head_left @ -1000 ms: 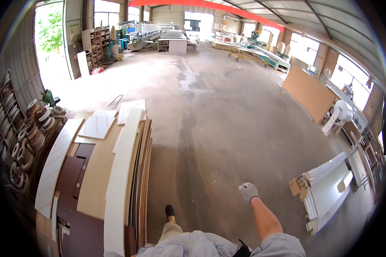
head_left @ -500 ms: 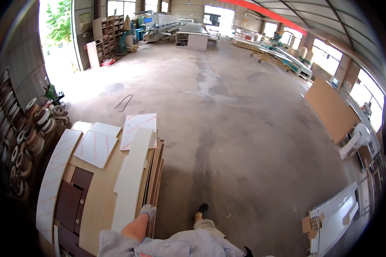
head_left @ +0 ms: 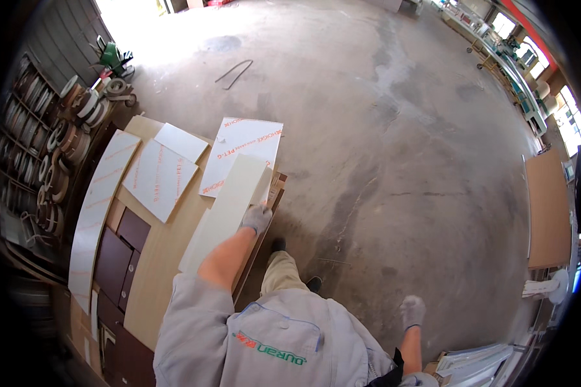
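My left hand (head_left: pixel 257 219), in a grey work glove, is at the right edge of a long white board (head_left: pixel 229 197). Its fingers curl over that edge. The board lies on top of a stack of panels, overlapping a white sheet with orange print (head_left: pixel 242 138). My right hand (head_left: pixel 412 311), also gloved, hangs out over the concrete floor on my right, touching nothing that I can see. Motion blur hides how its fingers are set.
Dark red-brown panels (head_left: pixel 113 255) and white offcuts (head_left: pixel 152 180) cover the stack's left part. Rolls of edge banding (head_left: pixel 71 138) fill a rack at the left. A bent rod (head_left: pixel 234 74) lies on the floor. A brown board (head_left: pixel 549 209) and white panels (head_left: pixel 478 364) stand at right.
I have stepped forward along the stack, and my view has tipped down. My left hand has moved toward the board's far end. My right hand has come into view.
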### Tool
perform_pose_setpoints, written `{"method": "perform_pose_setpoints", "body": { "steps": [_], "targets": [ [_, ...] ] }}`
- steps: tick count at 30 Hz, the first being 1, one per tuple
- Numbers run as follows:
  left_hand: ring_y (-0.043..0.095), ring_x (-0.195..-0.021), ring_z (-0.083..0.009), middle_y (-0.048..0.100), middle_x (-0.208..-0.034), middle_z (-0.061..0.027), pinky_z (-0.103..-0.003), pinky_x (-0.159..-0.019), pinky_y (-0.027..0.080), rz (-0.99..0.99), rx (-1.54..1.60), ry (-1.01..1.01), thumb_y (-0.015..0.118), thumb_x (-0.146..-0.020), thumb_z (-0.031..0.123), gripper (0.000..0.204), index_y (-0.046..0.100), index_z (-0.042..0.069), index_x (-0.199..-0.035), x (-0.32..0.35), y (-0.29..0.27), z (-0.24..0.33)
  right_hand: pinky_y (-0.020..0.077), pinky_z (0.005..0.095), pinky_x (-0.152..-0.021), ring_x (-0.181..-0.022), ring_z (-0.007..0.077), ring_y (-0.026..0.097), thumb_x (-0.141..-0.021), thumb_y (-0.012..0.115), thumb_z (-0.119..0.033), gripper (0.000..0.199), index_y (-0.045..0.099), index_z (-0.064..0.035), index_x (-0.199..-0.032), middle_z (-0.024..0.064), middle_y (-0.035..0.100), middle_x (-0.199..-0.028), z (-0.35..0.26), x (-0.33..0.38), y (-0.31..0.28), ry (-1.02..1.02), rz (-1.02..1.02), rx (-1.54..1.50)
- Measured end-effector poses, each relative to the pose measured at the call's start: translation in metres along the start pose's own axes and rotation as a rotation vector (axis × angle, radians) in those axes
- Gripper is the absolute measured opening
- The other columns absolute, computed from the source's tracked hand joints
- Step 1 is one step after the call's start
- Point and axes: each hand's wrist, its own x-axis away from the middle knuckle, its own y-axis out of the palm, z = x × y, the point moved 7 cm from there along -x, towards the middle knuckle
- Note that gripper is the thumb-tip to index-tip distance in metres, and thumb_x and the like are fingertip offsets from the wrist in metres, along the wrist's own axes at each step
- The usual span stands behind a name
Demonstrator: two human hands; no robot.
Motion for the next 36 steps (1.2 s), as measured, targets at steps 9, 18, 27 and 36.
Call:
{"method": "perform_pose_setpoints", "body": {
  "steps": [9, 18, 27, 36],
  "targets": [
    [0.063, -0.123, -0.0383, 0.064, -0.133, -0.0187, -0.05, -0.105, 0.052, 0.158, -0.27, 0.098, 0.065, -0.097, 0.041, 0.051, 0.063, 0.008, -0.136, -0.391, -0.043, 0.004, 0.0586, 0.0477, -0.074, -0.086, 0.0347, 0.073, -0.089, 0.061, -0.028, 0.019, 0.076, -0.0164, -0.092, 0.009, 0.076, -0.095, 0.007, 0.02, 0.086, -0.166, -0.582, 1.495],
    [0.058, -0.136, -0.0364, 0.064, -0.145, -0.0158, -0.053, -0.114, 0.042, -0.325, -0.633, 0.018, 0.062, -0.093, 0.068, 0.072, 0.069, 0.009, -0.133, -0.594, -0.051, -0.023, 0.056, 0.0518, -0.075, -0.086, 0.0372, 0.07, -0.083, 0.068, -0.025, 0.011, 0.07, -0.014, -0.083, 0.0118, 0.072, -0.087, -0.051, 0.131, 0.136, 0.09, -0.748, 1.259],
    [0.072, -0.107, -0.0417, 0.077, -0.109, -0.0212, -0.048, -0.094, 0.056, -0.525, -0.615, 0.151, 0.046, -0.099, 0.075, 0.076, 0.08, 0.008, -0.097, -0.525, -0.017, -0.005, 0.0494, 0.0317, -0.062, -0.068, 0.015, 0.061, -0.092, 0.067, -0.016, 0.014, 0.069, -0.0042, -0.085, 0.0033, 0.063, -0.076, -0.175, 0.04, 0.217, 0.52, -0.222, 0.467],
    [0.072, -0.103, -0.0394, 0.078, -0.104, -0.0174, -0.051, -0.092, 0.055, -0.655, -0.574, 0.287, 0.049, -0.1, 0.07, 0.065, 0.078, 0.012, -0.101, -0.41, 0.018, 0.002, 0.0341, 0.0288, -0.056, -0.062, 0.008, 0.043, -0.096, 0.058, -0.014, 0.025, 0.054, -0.0063, -0.072, -0.0018, 0.045, -0.067, -0.169, 0.046, 0.279, 0.652, -0.185, 0.226]
  ]
}}
